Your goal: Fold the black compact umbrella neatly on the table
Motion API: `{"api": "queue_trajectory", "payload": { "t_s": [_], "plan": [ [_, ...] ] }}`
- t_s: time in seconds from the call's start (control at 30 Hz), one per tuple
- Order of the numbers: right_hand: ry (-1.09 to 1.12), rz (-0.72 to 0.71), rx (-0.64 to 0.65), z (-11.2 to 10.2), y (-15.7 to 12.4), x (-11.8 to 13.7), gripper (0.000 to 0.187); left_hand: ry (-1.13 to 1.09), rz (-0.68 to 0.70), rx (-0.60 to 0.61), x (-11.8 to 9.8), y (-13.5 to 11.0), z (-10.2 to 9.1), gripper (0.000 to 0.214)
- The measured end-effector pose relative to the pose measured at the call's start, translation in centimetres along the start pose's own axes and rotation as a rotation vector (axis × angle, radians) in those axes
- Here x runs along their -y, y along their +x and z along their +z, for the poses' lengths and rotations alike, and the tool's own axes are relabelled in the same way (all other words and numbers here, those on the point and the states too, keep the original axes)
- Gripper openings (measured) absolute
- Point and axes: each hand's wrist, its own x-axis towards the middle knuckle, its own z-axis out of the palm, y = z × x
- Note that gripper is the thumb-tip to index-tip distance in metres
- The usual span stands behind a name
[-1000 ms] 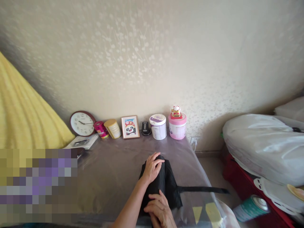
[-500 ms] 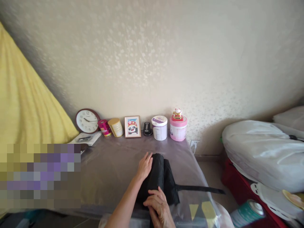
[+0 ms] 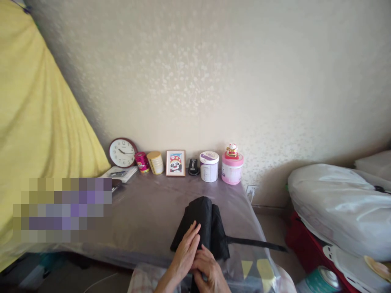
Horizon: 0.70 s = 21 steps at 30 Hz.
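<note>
A black folding umbrella [image 3: 203, 215] lies on the table, its loose fabric panels partly laid over one another. Its strap [image 3: 256, 243] stretches out to the right past the table's edge. My left hand [image 3: 185, 252] rests on the fabric with fingers straight and close together. Right beside it, my right hand [image 3: 207, 268] is curled around the lower end of the umbrella. What lies inside that grip is mostly hidden; a dark piece shows beneath it.
The table [image 3: 146, 215] has a clear plastic cover. Along the wall stand a clock [image 3: 123, 152], a magenta can [image 3: 142, 162], a yellow-lidded tub [image 3: 155, 162], a framed panda picture [image 3: 175, 163], a purple-white tub [image 3: 209, 167] and a pink tub [image 3: 232, 171]. A spray can [image 3: 320, 280] is lower right.
My left hand has slid down the umbrella from its far end toward my right hand. The right hand keeps its place at the lower end. The view has shifted slightly.
</note>
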Motion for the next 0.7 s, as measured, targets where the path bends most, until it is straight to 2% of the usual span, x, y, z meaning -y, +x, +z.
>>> {"api": "queue_trajectory", "payload": {
  "t_s": [0.03,0.1,0.17,0.23,0.37,0.53,0.6,0.7],
  "plan": [
    [0.05,0.067,-0.014,-0.8,-0.1,0.1,0.024,0.009,-0.006,-0.01,0.5,-0.1,0.2,0.046],
    [0.086,0.243,-0.137,-2.4,-0.1,-0.2,0.023,0.066,0.001,-0.054,1.5,-0.6,0.8,0.047],
    [0.02,0.396,-0.306,-3.7,0.4,-1.5,0.023,0.138,0.031,-0.117,2.2,-1.2,1.5,0.047],
    [-0.064,0.466,-0.373,-4.1,1.4,-3.4,0.026,0.214,0.059,-0.154,2.4,-1.9,2.0,0.048],
    [-0.273,0.501,-0.318,-2.7,3.4,-6.5,0.037,0.422,0.051,-0.107,1.0,-3.2,1.9,0.055],
    [-0.516,0.533,-0.237,-0.6,4.6,-6.6,0.044,0.675,-0.141,-0.022,-2.8,-4.0,0.6,0.065],
    [-0.577,0.545,-0.21,-0.4,4.7,-6.4,0.044,0.688,-0.224,0.029,-3.8,-4.1,0.3,0.068],
    [-0.576,0.563,-0.199,-0.4,4.7,-6.5,0.043,0.596,-0.296,0.09,-3.8,-4.2,0.5,0.07]
  ]
}}
